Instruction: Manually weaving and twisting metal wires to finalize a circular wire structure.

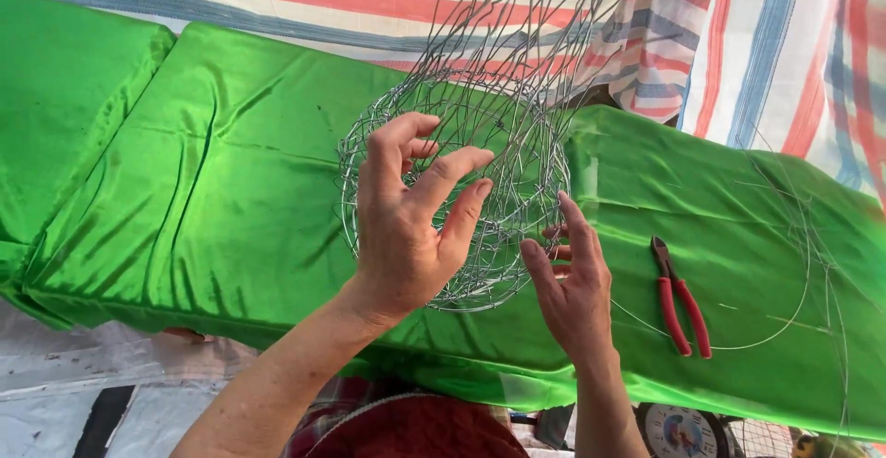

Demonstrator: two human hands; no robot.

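Green satin cloth (203,199) over the tabletop, striped tarp (766,42) behind. Left hand (406,227), fingers spread, cups the round wire mesh frame (498,135) at centre. Right hand (574,283), fingers loosely open, touches its rim. Best steady the rim while bending strands. Red-handled pliers (681,301) lie just right.

I look down on a shiny green satin cloth (212,190) draped over a low surface (creased in long folds), with a red, blue and white striped plastic tarpaulin (784,42) spread behind it in bright daylight.
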